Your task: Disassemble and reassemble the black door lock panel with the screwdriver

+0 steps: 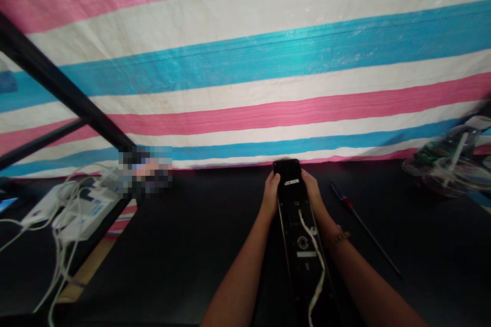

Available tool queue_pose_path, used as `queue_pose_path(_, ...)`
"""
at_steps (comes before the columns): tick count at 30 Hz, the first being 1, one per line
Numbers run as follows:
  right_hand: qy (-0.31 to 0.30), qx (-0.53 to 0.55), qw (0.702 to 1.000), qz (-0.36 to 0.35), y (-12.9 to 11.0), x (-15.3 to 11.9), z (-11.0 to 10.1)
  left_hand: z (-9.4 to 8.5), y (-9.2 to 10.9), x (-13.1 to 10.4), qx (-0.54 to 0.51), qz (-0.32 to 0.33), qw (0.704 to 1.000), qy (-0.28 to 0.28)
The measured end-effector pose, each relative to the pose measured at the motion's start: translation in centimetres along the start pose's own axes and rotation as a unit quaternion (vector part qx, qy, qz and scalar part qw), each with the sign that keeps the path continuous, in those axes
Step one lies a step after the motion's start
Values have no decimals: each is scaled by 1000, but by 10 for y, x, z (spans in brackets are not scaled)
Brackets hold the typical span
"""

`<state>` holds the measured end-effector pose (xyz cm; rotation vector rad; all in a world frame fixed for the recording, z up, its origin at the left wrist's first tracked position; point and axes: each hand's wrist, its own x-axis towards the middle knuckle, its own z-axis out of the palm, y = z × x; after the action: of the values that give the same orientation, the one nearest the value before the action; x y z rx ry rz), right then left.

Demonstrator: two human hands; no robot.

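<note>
So the thing that matters here is how the long black panel (292,227) sits between the two hands. Taking the screwdriver (348,205) as my landmark, the panel is just left of it over the black worktop (184,245). Can't tell if it's resting flat or lifted a bit.

Left hand (271,191) is grasping the panel's left edge, on the side away from the screwdriver, thumb up on the top face. Right hand (312,191) has the opposite edge, between the panel and the screwdriver, so it's the nearer hand to the tool. The other fingers are mostly hidden, so no idea how they wrap underneath.

As for which way it points: the panel's long axis runs away from the person, far end a bit beyond the screwdriver's handle and tipped slightly left, near end running out of view past the screwdriver's tip. Both slant the same way, the screwdriver just way more. A pale cord (321,264) trails along the panel toward that near end, left of the screwdriver too.
</note>
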<state>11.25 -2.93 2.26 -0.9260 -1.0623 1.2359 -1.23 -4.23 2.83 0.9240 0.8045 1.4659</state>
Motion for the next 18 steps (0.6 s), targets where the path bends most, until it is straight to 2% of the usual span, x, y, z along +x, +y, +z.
queue_pose_path(5,10,-13,999,35,3,2,0,-1,-3,5,18,-6,999,29)
queue_pose_path(9,33,-15,997,62,6,5,0,-7,-9,11,78,-13,993,84)
queue_pose_path(14,74,-60,994,52,13,11,-4,-17,-18,18,118,-6,978,170)
queue_pose_path(18,113,-81,990,24,19,16,-6,-19,-18,21,149,32,973,172)
